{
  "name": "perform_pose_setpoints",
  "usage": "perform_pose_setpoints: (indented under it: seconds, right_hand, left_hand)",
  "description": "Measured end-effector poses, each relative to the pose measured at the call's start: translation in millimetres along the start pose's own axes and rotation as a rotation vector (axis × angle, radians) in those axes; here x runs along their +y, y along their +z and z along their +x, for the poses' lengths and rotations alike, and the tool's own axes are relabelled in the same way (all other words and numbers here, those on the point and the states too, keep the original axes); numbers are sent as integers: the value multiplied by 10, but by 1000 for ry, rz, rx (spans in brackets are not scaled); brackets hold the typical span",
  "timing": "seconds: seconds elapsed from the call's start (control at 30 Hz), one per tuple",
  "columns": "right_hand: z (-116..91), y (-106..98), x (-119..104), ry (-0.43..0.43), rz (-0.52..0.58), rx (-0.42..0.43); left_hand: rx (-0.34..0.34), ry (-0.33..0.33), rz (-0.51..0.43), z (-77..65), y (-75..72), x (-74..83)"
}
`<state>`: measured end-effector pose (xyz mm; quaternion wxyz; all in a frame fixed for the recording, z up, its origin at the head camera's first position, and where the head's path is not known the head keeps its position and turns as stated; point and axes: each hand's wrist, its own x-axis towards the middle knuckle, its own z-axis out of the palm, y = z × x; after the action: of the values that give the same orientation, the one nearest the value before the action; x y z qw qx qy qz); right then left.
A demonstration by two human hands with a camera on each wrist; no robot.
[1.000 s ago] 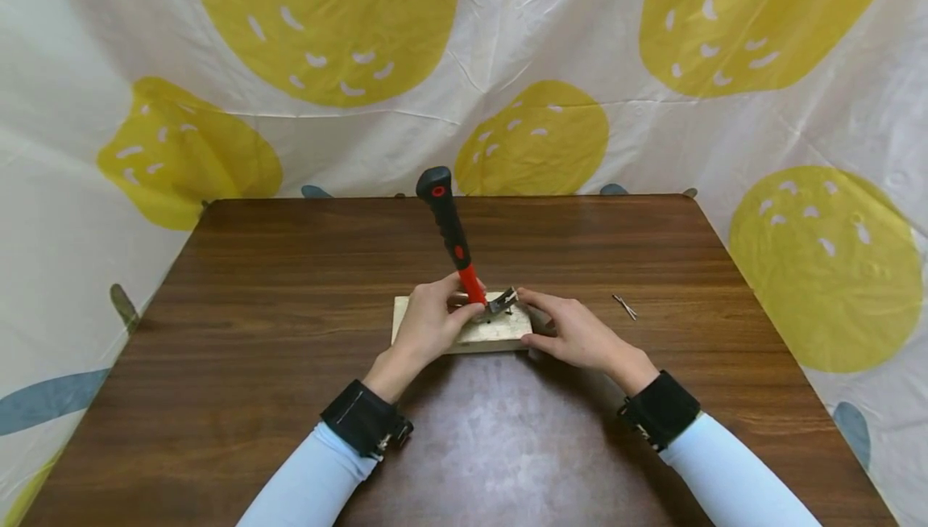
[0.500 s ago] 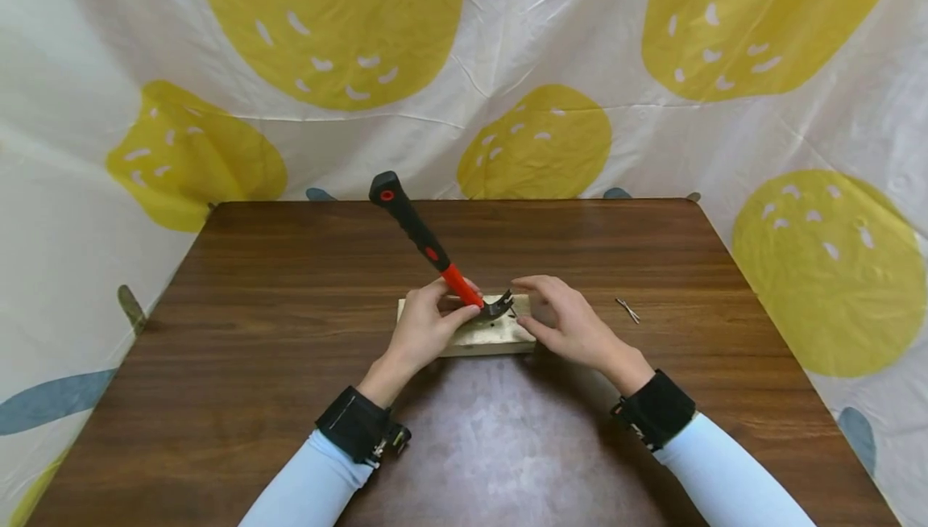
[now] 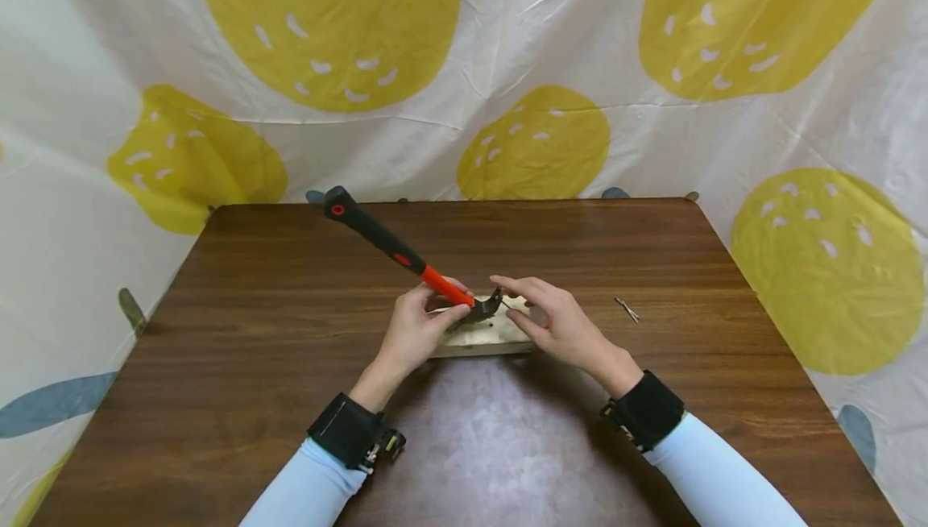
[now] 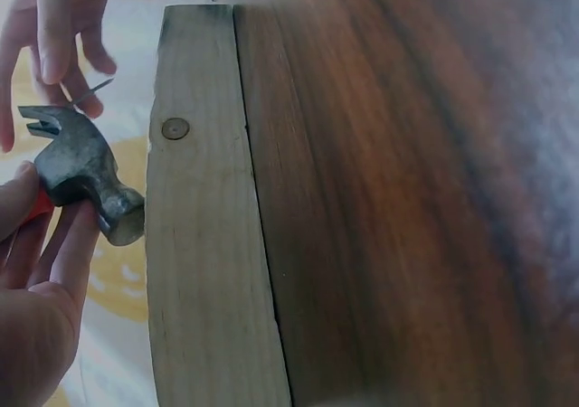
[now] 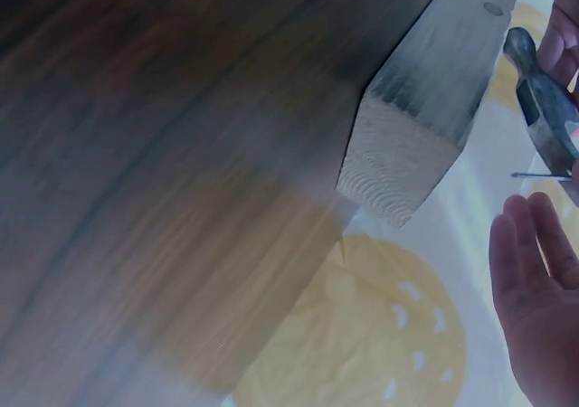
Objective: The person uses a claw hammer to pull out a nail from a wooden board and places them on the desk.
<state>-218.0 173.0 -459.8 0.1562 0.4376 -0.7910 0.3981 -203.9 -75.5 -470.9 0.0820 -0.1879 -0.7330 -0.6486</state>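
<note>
My left hand [image 3: 413,325] grips a claw hammer [image 3: 448,285] close to its head, thumb against the neck. The red and black handle leans up to the left, and the steel head [image 4: 81,158] is over a pale wooden block [image 3: 500,334]. A thin nail [image 5: 541,175] sticks out beside the claw; whether the claw still grips it is unclear. My right hand [image 3: 558,321] is at the claw, index fingertip near its tip and thumb below by the nail, the two spread apart. Its other fingers extend loosely in the right wrist view.
A few loose nails [image 3: 627,309] lie on the brown wooden table [image 3: 290,309], to the right of the block. Behind the table hangs a white curtain [image 3: 406,148] with yellow fruit prints. The block has a small dark hole in its top.
The hammer handle has swung down to the left, tilting from nearly upright. Both hands have shifted slightly left, and the right fingers have stayed by the claw and nail.
</note>
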Motion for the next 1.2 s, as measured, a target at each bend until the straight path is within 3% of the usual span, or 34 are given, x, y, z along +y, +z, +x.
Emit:
perform_pose_setpoints:
  seconds: [0.27, 0.83, 1.2]
  right_hand:
    - [50, 30, -32, -58, -8, -1]
    - [39, 26, -79, -63, -25, 35]
    - [-37, -159, -39, 59, -99, 141]
  left_hand:
    - [17, -26, -35, -21, -5, 11]
    - [-63, -13, 2, -87, -9, 79]
    - [-54, -19, 35, -105, -48, 84]
